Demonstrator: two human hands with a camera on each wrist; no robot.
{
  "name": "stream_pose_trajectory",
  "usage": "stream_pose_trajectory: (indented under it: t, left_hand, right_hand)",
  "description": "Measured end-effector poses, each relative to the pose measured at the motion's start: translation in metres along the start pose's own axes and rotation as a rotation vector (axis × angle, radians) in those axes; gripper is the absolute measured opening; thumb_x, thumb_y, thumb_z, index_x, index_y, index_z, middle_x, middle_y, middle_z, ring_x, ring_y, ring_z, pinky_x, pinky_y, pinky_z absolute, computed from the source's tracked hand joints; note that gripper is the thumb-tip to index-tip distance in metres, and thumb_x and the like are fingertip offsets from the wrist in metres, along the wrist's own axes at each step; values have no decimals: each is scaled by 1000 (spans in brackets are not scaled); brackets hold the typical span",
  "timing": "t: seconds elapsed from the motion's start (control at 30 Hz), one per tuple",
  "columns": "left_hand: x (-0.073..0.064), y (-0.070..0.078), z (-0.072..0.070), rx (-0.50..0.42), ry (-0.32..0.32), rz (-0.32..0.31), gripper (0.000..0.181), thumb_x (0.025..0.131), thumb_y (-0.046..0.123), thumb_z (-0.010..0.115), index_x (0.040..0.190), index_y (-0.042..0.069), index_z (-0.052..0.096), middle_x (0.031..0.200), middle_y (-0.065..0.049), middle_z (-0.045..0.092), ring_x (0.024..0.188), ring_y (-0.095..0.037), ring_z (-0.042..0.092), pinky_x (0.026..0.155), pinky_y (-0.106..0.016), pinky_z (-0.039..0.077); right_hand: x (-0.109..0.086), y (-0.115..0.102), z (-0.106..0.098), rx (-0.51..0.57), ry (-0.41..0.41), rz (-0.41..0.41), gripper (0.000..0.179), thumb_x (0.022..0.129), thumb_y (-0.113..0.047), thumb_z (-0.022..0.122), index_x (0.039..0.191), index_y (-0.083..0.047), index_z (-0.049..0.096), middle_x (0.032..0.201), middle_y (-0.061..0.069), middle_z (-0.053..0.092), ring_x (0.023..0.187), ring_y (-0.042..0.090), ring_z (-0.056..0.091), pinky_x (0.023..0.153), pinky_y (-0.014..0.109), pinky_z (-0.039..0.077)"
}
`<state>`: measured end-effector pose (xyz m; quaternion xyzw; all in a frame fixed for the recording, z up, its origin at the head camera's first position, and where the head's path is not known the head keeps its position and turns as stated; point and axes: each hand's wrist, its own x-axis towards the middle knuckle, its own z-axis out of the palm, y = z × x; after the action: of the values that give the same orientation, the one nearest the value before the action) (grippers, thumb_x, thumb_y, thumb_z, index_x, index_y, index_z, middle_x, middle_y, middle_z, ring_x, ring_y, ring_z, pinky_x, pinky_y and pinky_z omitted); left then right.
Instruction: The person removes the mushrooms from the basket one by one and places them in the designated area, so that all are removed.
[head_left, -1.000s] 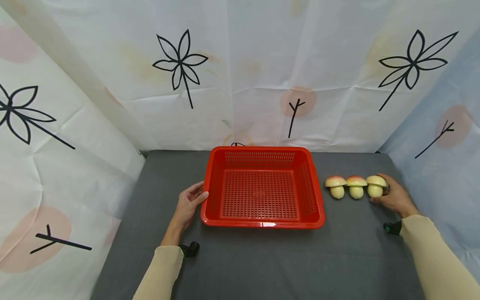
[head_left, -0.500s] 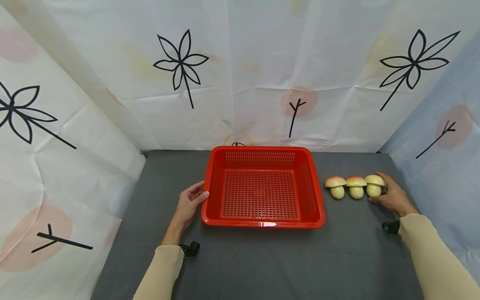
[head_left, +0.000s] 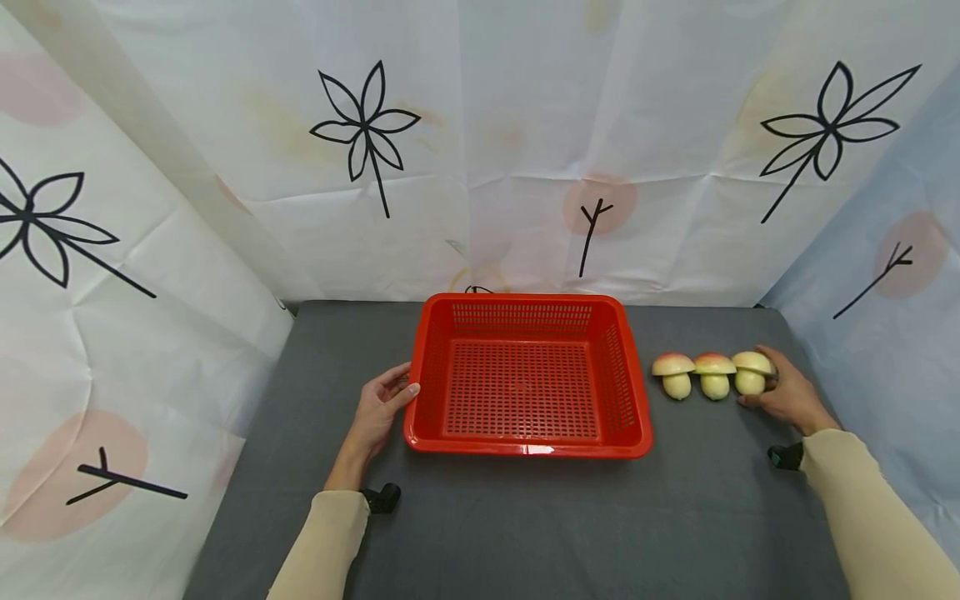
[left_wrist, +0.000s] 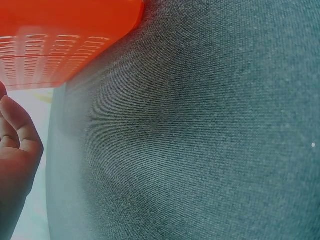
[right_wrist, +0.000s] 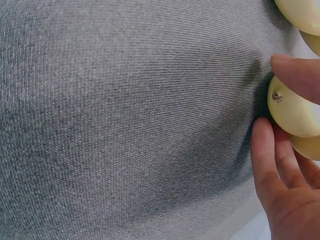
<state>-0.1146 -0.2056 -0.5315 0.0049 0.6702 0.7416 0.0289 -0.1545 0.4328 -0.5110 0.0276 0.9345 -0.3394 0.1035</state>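
A red plastic basket (head_left: 525, 450) with slotted walls stands mid-table. At its left rim my left hand (head_left: 378, 408) holds on, thumb over the edge and fingers on the outer side. To the basket's right, three toy mushrooms lie in a row: a left one (head_left: 676, 379), a middle one (head_left: 715, 379) and a right one (head_left: 751, 375). The first two have reddish caps; the third looks pale yellow. My right hand (head_left: 787, 396) grips the right mushroom between thumb and fingers. In the right wrist view, the held mushroom (right_wrist: 295, 112) shows a small brown spot on its stem end.
A dark grey cloth (head_left: 540, 525) covers the table. White printed sheets (head_left: 510, 150) close off the back and both sides. Each wrist carries a black strapped-on device, such as the left device (head_left: 382, 498).
The right hand and its mushroom have shifted very slightly left, toward the other two. My left hand and the basket have stayed put.
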Motion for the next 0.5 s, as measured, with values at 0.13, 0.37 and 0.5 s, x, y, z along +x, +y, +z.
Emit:
stream_pose_trajectory:
  t: [0.13,0.37,0.5]
  left_hand:
    - [0,0,-1,-2,-10,10,50,96,-2,64,142,-13,47,131,-36,53,108,-27,64,89,-23,55]
    - [1,-1,-1,-6,-13,6,50,96,-2,65,142,-12,47,132,-36,53,104,-18,64,89,-24,55]
    - [1,0,-1,-9,-10,-6,51,96,-2,65,142,-12,47,132,-35,53,104,-16,64,90,-24,55]
  right_hand:
    - [-2,-1,-1,-1,-5,8,104,82,1,77,155,12,4,139,53,25,119,68,39,91,72,38]
    - [-5,-3,-5,6,5,-1,104,83,-2,77,155,13,3,139,54,22,117,67,43,84,67,47]
    - [-8,-4,-7,-3,42,-23,100,87,-3,77,154,14,5,137,55,22,115,68,44,82,66,49]
